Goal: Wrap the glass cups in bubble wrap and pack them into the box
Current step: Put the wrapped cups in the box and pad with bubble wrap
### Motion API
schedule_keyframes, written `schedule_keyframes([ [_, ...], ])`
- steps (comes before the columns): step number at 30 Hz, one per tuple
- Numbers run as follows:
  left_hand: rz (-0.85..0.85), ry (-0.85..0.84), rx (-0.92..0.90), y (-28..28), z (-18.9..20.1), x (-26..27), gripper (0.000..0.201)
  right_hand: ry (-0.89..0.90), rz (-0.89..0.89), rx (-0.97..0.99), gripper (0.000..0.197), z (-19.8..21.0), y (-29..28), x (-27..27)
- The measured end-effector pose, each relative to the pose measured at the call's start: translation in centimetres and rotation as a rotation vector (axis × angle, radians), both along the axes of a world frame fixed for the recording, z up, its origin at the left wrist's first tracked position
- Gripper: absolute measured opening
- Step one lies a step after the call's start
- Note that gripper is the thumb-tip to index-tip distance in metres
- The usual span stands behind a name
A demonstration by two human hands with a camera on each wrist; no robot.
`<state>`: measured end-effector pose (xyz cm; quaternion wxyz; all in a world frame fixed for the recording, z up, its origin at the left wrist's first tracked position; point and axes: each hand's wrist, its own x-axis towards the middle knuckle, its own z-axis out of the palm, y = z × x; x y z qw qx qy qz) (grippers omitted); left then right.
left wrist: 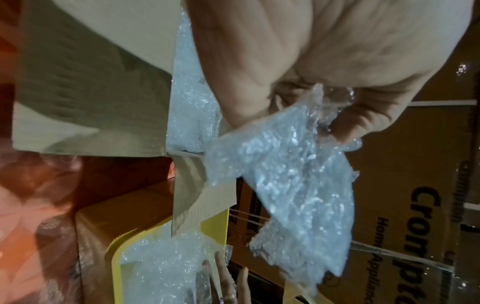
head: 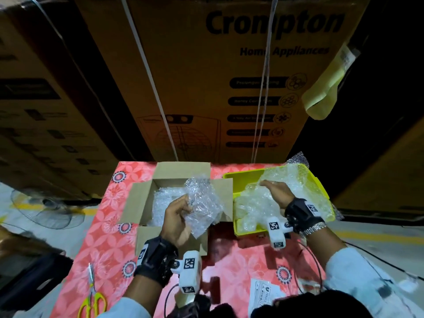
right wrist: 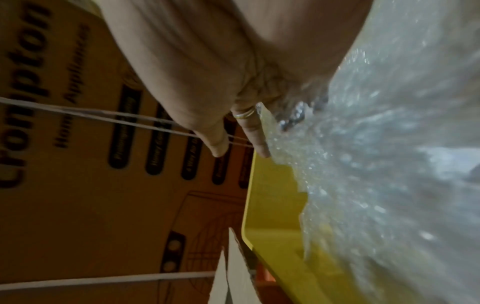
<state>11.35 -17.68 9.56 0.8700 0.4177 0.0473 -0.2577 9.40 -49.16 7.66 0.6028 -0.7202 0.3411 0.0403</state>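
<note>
**Bubble wrap lifted over the open box**

The tabletop carried an open cardboard box holding bubble wrap; just right of the box stood a yellow bin, heaped with more. Above the box, the left hand pinched a crumpled sheet of bubble wrap. Right of the box, the right hand lay on the bin's heap, fingers straight and slightly apart. Any cup was hidden.

Left hand raised, fingers curled and pinching a crumpled sheet, wrist strapped; right hand stretched forward, fingers straight and flat, palm down, wrist strapped too.
</note>
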Motion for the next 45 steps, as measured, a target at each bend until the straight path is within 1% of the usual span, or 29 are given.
schedule_keyframes([
  [1,0.0,0.014,-0.035,0.6,0.1,0.0,0.031,-0.021,-0.053,0.0,0.043,0.6,0.2,-1.1],
  [2,-0.012,0.025,-0.059,1.0,0.3,-0.2,0.042,-0.031,-0.101,-0.012,0.043,1.3,0.5,-2.3],
  [3,-0.015,0.03,-0.067,1.4,0.6,-0.3,0.047,-0.048,-0.139,-0.037,0.042,2.0,0.9,-3.7],
  [4,-0.024,0.026,-0.088,1.8,0.6,-0.3,0.044,-0.064,-0.162,-0.055,0.038,2.6,1.4,-5.0],
  [5,-0.015,0.034,-0.092,2.2,0.6,-0.3,0.046,-0.077,-0.168,-0.064,0.033,3.2,2.2,-6.2],
  [7,-0.035,0.027,-0.08,3.0,0.5,-0.4,0.048,-0.067,-0.116,-0.064,0.026,3.7,4.3,-7.8],
  [8,-0.044,0.017,-0.061,3.4,0.3,-0.5,0.048,-0.026,-0.068,-0.061,0.029,3.4,5.4,-7.9],
  [10,-0.062,0.019,0.014,4.2,0.1,-0.5,0.045,0.07,0.01,-0.082,0.036,2.2,7.1,-6.9],
  [11,-0.078,0.037,0.034,4.6,-0.2,-0.4,0.041,0.113,0.036,-0.117,0.037,1.5,7.7,-5.8],
  [12,-0.09,0.058,0.051,5.0,-0.2,-0.5,0.042,0.158,0.059,-0.157,0.037,0.6,7.8,-4.6],
  [15,-0.094,0.072,0.064,6.2,0.2,-0.6,0.064,0.266,0.147,-0.271,0.03,-2.3,7.6,-1.6],
  [17,-0.105,0.051,0.041,7.0,-0.2,-0.6,0.063,0.316,0.207,-0.33,0.035,-4.5,6.8,-0.5],
  [18,-0.11,0.047,0.042,7.3,-0.5,-0.4,0.064,0.333,0.216,-0.336,0.037,-4.9,6.5,-0.4],
  [20,-0.103,0.041,0.068,8.0,-1.3,-0.1,0.07,0.319,0.238,-0.314,0.037,-3.9,6.5,-0.6],
  [22,-0.125,0.049,0.053,8.9,-1.5,0.2,0.077,0.231,0.212,-0.256,0.042,-1.1,7.3,-1.4],
  [23,-0.124,0.055,0.054,9.2,-0.9,0.1,0.078,0.152,0.167,-0.23,0.042,0.5,7.9,-2.1],
  [25,-0.115,0.052,0.065,9.8,0.0,-0.1,0.084,-0.045,0.004,-0.188,0.043,3.1,9.3,-4.6],
  [27,-0.106,0.078,0.066,10.3,-0.2,-0.2,0.08,-0.183,-0.119,-0.128,0.043,4.7,11.7,-6.9],
  [29,-0.141,0.075,0.056,10.5,0.4,-0.5,0.064,-0.252,-0.165,-0.003,0.03,5.8,15.2,-8.8],
  [30,-0.158,0.051,0.072,10.6,0.7,-0.6,0.051,-0.275,-0.172,0.102,0.022,6.1,17.3,-9.4],
  [31,-0.178,0.004,0.074,10.7,1.3,-1.0,0.033,-0.277,-0.166,0.201,0.019,6.2,19.4,-9.8],
  [32,-0.204,-0.049,0.072,10.8,1.8,-1.3,0.017,-0.275,-0.162,0.288,0.02,6.2,21.4,-10.0],
  [33,-0.221,-0.1,0.07,10.8,2.3,-1.5,0.014,-0.266,-0.158,0.34,0.022,6.0,23.2,-10.0],
  [35,-0.255,-0.163,0.082,11.2,3.1,-1.8,0.024,-0.253,-0.165,0.397,0.023,5.6,25.7,-9.8],
  [37,-0.266,-0.195,0.099,11.9,2.6,-1.8,0.025,-0.249,-0.185,0.459,0.021,5.3,27.1,-9.6],
  [40,-0.28,-0.223,0.132,12.7,1.5,-1.5,0.01,-0.288,-0.15,0.562,0.021,5.5,27.4,-9.6],
  [42,-0.273,-0.241,0.19,13.0,1.0,-1.5,0.01,-0.318,-0.108,0.568,0.014,5.7,27.2,-9.7],
  [43,-0.259,-0.248,0.236,13.0,0.9,-1.5,0.014,-0.331,-0.113,0.544,0.007,5.6,26.9,-9.7],
  [45,-0.222,-0.273,0.323,13.1,1.0,-1.7,0.035,-0.33,-0.131,0.503,0.009,5.4,26.1,-9.6],
])
